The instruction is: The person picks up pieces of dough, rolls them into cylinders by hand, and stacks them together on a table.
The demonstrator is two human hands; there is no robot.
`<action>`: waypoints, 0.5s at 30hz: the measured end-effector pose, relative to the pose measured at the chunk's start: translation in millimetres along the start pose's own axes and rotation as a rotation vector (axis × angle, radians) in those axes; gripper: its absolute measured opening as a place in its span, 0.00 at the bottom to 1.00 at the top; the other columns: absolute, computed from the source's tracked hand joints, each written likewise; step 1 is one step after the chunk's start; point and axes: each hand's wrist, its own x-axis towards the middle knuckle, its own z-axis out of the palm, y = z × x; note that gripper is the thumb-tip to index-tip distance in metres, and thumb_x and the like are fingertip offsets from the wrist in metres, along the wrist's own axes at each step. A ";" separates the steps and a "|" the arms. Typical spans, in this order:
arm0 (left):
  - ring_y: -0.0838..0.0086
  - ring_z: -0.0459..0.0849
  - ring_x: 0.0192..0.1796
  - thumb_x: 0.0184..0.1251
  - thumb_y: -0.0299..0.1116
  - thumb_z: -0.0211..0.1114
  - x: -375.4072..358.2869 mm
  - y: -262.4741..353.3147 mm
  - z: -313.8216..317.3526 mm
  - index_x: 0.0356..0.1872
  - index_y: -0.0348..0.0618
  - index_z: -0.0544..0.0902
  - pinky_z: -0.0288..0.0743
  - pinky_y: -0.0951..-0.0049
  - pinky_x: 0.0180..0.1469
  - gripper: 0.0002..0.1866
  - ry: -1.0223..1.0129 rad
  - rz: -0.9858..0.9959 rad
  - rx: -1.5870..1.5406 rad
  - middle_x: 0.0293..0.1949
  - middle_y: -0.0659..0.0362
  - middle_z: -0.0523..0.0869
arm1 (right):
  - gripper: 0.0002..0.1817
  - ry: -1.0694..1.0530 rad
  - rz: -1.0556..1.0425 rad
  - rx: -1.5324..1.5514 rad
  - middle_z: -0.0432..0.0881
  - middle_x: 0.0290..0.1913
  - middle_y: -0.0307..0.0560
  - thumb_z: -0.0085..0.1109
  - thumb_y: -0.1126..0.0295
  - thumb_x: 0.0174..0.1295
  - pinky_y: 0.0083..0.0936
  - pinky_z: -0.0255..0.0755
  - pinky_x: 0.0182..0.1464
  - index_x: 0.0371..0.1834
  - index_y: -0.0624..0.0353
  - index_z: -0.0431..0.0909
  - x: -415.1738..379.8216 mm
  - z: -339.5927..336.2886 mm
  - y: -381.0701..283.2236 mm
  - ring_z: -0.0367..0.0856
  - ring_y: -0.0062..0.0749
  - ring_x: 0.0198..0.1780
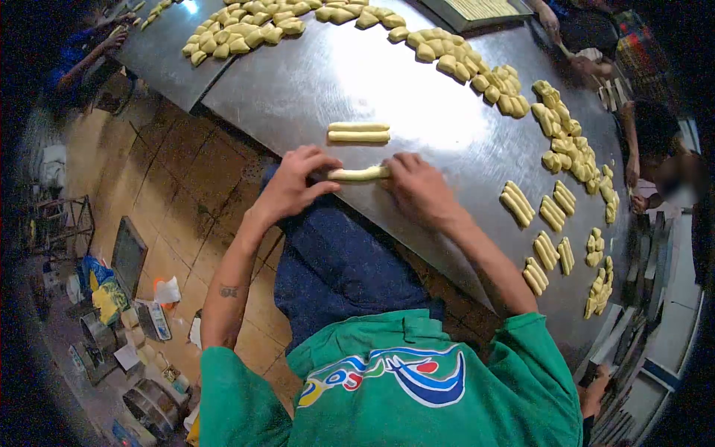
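Between my two hands a pale yellow dough roll [359, 174] is stretched out level near the edge of the metal table. My left hand [304, 179] grips its left end, thumb below and fingers above. At its right end, my right hand [414, 182] has its fingers curled round the dough; the fingertips are partly hidden. Just beyond lie two finished-looking dough sticks [359, 132], side by side and touching each other.
Dough pieces [447, 56] form a long curve along the far side of the metal table [290, 97]. Grouped dough sticks [517, 203] lie to the right. A tray [477, 10] stands at the back. Other people's arms [631, 149] reach in at right; tins [149, 406] stand at lower left.
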 end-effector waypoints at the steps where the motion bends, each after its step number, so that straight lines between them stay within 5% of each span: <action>1: 0.62 0.80 0.43 0.60 0.33 0.70 0.2 1.9 -0.5 0.41 0.43 0.85 0.72 0.66 0.49 0.10 -0.040 0.022 0.049 0.37 0.55 0.81 | 0.14 0.008 -0.079 -0.082 0.75 0.46 0.53 0.57 0.70 0.64 0.38 0.73 0.44 0.52 0.59 0.73 -0.2 12.8 5.2 0.78 0.48 0.44; 4: 0.63 0.81 0.41 0.61 0.32 0.69 8.4 1.3 -24.0 0.41 0.42 0.85 0.73 0.68 0.46 0.09 -0.277 -0.110 -0.189 0.36 0.54 0.81 | 0.13 -0.053 -0.066 0.052 0.78 0.43 0.48 0.58 0.71 0.64 0.34 0.74 0.45 0.51 0.60 0.75 9.3 -17.7 2.1 0.79 0.41 0.42; 6: 0.72 0.80 0.40 0.62 0.30 0.69 19.6 3.2 -40.8 0.41 0.40 0.86 0.73 0.73 0.46 0.08 -0.341 -0.213 -0.323 0.35 0.58 0.82 | 0.11 -0.284 0.302 0.575 0.81 0.39 0.39 0.60 0.71 0.64 0.26 0.73 0.45 0.48 0.61 0.78 25.9 -42.4 7.2 0.78 0.25 0.40; 7: 0.74 0.78 0.38 0.62 0.29 0.68 25.4 -4.0 -42.2 0.42 0.40 0.86 0.72 0.73 0.43 0.09 -0.298 -0.177 -0.349 0.35 0.60 0.82 | 0.09 -0.195 0.308 0.801 0.81 0.37 0.33 0.61 0.71 0.65 0.19 0.71 0.45 0.45 0.61 0.80 31.3 -38.2 18.2 0.75 0.15 0.39; 15: 0.77 0.78 0.36 0.66 0.32 0.65 68.9 -47.9 -16.6 0.45 0.42 0.86 0.73 0.76 0.42 0.10 0.131 -0.170 -0.201 0.37 0.60 0.83 | 0.10 0.240 0.198 0.509 0.80 0.41 0.47 0.59 0.73 0.65 0.24 0.72 0.48 0.47 0.62 0.81 81.9 -5.3 49.2 0.79 0.28 0.44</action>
